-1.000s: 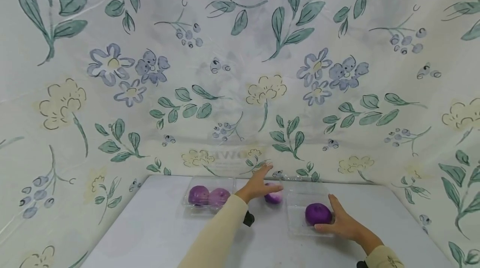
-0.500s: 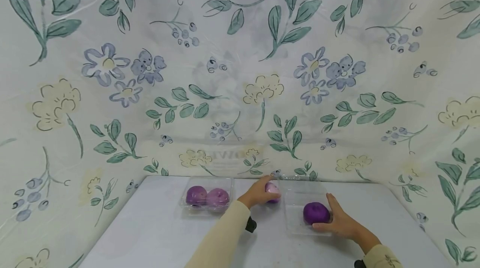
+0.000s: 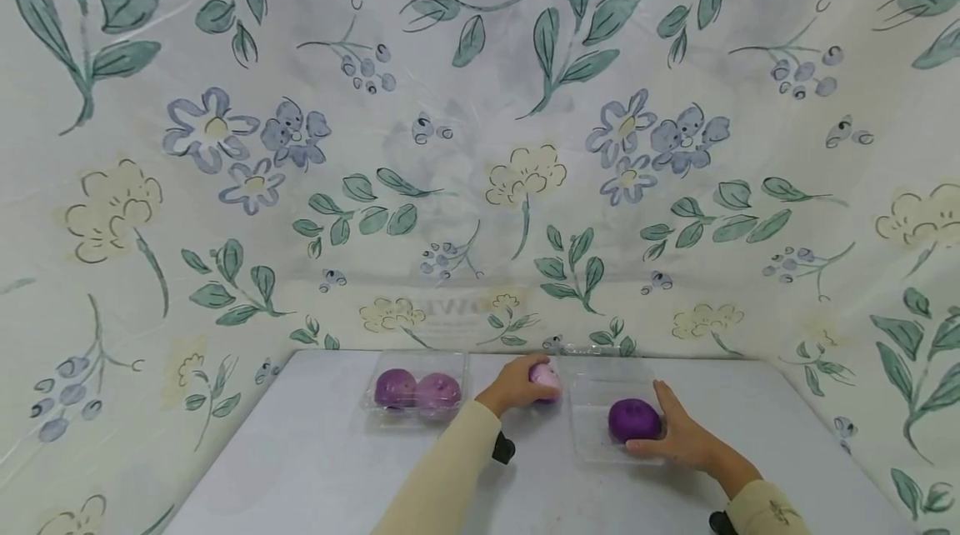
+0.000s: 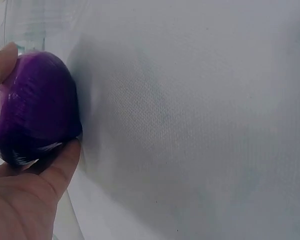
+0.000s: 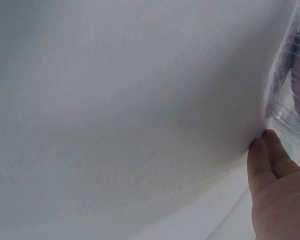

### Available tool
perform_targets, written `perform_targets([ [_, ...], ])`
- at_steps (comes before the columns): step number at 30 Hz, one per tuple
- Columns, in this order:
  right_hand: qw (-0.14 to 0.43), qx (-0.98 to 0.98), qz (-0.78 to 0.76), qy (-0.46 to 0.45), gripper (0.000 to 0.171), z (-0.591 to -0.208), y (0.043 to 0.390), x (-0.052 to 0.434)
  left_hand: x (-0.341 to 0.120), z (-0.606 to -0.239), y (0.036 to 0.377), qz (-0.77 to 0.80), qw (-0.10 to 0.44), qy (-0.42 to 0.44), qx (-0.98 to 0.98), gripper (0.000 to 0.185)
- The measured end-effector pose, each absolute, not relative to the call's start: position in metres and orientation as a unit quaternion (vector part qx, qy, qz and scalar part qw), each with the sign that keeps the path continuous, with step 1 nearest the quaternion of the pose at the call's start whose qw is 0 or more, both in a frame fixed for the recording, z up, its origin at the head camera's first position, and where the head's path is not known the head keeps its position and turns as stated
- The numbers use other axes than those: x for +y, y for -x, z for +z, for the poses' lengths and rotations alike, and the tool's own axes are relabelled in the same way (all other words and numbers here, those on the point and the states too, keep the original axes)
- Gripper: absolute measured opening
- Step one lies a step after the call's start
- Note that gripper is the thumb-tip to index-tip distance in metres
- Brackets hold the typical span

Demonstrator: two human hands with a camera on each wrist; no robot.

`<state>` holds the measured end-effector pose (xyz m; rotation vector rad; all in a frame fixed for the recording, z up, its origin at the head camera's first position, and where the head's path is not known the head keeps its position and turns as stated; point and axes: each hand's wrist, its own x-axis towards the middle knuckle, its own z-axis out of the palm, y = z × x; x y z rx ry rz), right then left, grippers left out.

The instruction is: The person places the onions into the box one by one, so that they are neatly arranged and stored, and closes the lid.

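My left hand (image 3: 515,383) grips a round purple-and-pink thing (image 4: 47,107) with a smooth, shiny skin, standing on the white table. The left wrist view shows thumb and fingers on two sides of it. My right hand (image 3: 686,437) is at the right side of an open clear plastic container (image 3: 592,439), thumb and fingers spread. Inside lies a dark purple round thing (image 3: 634,421). In the right wrist view, straight fingers (image 5: 262,165) rest by the container's outer wall. The right thumb is in front in the head view, near the purple thing.
A second clear container (image 3: 382,418), at the left, holds two purple round things (image 3: 416,391). The white table (image 3: 315,468) meets a flower-patterned sheet (image 3: 450,185) at the back. A raised clear lid (image 3: 607,356) stands behind the right container.
My left hand has come down and its spread fingers have closed round the purple-and-pink thing between the containers. The right hand has stayed at the right container.
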<state>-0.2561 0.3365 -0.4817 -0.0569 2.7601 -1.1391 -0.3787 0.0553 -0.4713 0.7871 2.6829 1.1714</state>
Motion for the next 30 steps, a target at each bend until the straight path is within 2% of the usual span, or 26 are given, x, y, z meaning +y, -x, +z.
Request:
perform_targets([
  [7, 0.07, 0.923, -0.377, 0.021, 0.13, -0.483, 0.258, 0.337, 0.053, -0.467, 0.378, 0.399, 0.049, -0.234, 0.885, 0.063],
  [16, 0.066, 0.923, -0.377, 0.027, 0.129, -0.484, 0.257, 0.337, 0.062, -0.453, 0.378, 0.484, -0.016, -0.247, 0.839, 0.061],
  [30, 0.068, 0.921, -0.383, 0.021, 0.129, -0.484, 0.257, 0.336, 0.091, -0.437, 0.361, 0.431, 0.0, -0.315, 0.845, 0.06],
])
